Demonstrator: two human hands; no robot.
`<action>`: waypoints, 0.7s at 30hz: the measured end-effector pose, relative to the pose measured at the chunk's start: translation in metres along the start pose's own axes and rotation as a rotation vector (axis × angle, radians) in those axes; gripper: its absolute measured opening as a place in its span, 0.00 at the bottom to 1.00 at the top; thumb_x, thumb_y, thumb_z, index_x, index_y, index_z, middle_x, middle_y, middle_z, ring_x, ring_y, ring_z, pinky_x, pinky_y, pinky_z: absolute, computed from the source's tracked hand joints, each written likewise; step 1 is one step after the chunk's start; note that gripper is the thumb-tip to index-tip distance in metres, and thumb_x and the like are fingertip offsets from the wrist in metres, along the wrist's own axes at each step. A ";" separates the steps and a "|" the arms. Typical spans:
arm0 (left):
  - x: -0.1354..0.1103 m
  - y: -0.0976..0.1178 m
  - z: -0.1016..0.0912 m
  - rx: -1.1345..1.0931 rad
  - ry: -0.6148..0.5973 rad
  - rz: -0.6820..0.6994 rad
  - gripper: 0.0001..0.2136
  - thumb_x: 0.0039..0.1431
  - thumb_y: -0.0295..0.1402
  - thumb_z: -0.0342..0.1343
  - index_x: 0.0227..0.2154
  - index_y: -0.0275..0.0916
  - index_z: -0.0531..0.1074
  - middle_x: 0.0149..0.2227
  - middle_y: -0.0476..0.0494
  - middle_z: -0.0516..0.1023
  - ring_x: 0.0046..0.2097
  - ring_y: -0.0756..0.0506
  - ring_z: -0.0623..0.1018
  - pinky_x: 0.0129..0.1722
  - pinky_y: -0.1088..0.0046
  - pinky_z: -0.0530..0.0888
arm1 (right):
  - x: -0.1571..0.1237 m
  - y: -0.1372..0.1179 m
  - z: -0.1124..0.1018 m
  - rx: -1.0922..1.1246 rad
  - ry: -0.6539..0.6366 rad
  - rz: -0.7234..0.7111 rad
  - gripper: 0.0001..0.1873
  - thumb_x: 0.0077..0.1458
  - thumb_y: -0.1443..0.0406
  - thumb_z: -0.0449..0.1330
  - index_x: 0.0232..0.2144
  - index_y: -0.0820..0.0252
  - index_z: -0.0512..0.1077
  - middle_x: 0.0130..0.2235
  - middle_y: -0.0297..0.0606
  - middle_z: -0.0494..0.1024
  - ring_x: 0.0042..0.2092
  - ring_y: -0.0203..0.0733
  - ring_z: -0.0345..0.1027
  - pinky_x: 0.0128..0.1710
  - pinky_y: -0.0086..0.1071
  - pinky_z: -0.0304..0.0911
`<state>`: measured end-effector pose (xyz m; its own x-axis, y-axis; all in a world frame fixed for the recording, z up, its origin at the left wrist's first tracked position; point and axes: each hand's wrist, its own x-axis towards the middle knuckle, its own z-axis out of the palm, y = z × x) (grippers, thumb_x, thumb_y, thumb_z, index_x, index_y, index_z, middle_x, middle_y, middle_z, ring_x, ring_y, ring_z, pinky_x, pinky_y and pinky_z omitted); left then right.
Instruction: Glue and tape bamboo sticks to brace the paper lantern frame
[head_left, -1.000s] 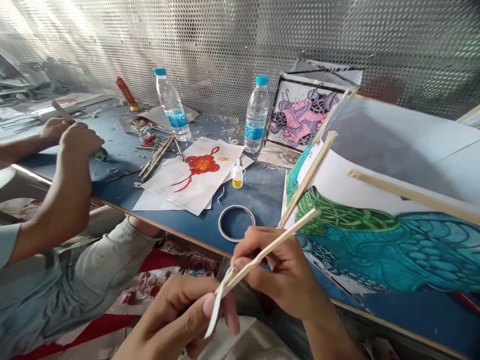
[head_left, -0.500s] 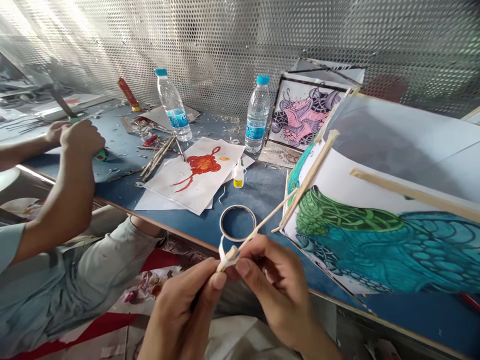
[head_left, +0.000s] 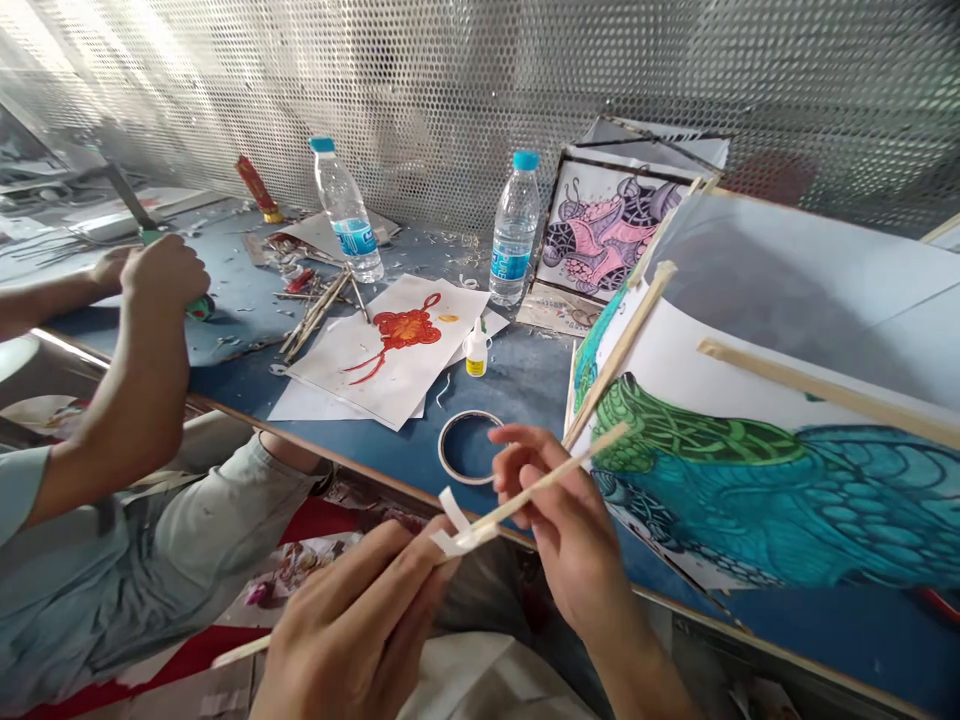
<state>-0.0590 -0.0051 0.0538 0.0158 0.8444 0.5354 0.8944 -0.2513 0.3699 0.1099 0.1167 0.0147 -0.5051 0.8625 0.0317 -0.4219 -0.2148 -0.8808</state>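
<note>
My left hand pinches the near end of a thin bamboo stick, where a strip of white tape is wrapped and sticks up. My right hand grips the same stick further along, fingers curled round it. The stick points up and right toward a large painted paper panel with a teal and green scaled design, which leans on bamboo strips. Both hands are below the front edge of the blue table.
A tape ring, a small glue bottle, two water bottles, a red knot drawing and loose bamboo sticks lie on the table. Another person's hands work at the left with a green-handled tool. Perforated metal screen behind.
The tape strip, hanging loose from the stick's end a second ago, is now wound on it with a short tab up. My right hand shifted up the stick and the stick tilted.
</note>
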 end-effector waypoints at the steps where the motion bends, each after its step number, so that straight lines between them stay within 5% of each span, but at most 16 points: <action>1: -0.001 -0.003 0.000 0.147 0.047 0.058 0.14 0.77 0.18 0.55 0.56 0.37 0.79 0.39 0.44 0.86 0.35 0.47 0.85 0.39 0.75 0.79 | -0.003 0.003 0.000 -0.003 0.045 0.013 0.13 0.73 0.51 0.67 0.47 0.51 0.83 0.37 0.32 0.75 0.33 0.35 0.60 0.32 0.26 0.59; 6: -0.003 -0.012 -0.001 0.440 0.042 0.160 0.15 0.78 0.18 0.58 0.62 0.27 0.78 0.40 0.40 0.87 0.37 0.44 0.84 0.42 0.65 0.73 | -0.024 0.013 0.012 -0.262 -0.077 0.008 0.30 0.68 0.37 0.65 0.36 0.57 0.81 0.31 0.36 0.74 0.31 0.40 0.63 0.30 0.31 0.59; 11: -0.001 -0.016 -0.003 0.420 0.034 0.164 0.16 0.77 0.17 0.60 0.63 0.27 0.79 0.44 0.39 0.88 0.41 0.45 0.84 0.47 0.66 0.73 | -0.029 0.007 0.025 -0.440 0.024 -0.044 0.25 0.73 0.44 0.63 0.32 0.56 0.79 0.31 0.37 0.76 0.32 0.41 0.66 0.32 0.32 0.64; 15: -0.005 -0.018 0.000 0.365 0.045 0.145 0.20 0.73 0.15 0.64 0.64 0.29 0.79 0.46 0.38 0.88 0.44 0.45 0.84 0.50 0.66 0.75 | -0.024 0.001 0.024 -0.402 0.001 -0.042 0.27 0.70 0.40 0.63 0.35 0.56 0.79 0.31 0.36 0.73 0.32 0.41 0.64 0.31 0.33 0.63; 21: -0.005 -0.017 0.001 0.358 0.053 0.128 0.17 0.75 0.15 0.61 0.63 0.30 0.79 0.48 0.38 0.88 0.46 0.45 0.85 0.54 0.68 0.75 | -0.011 -0.009 0.031 -0.396 -0.097 0.001 0.20 0.73 0.56 0.62 0.29 0.58 0.73 0.25 0.28 0.64 0.28 0.34 0.54 0.26 0.30 0.49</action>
<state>-0.0738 -0.0047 0.0444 0.1225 0.7888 0.6023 0.9864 -0.1639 0.0140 0.0959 0.0955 0.0364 -0.5821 0.8110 0.0583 -0.1079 -0.0061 -0.9941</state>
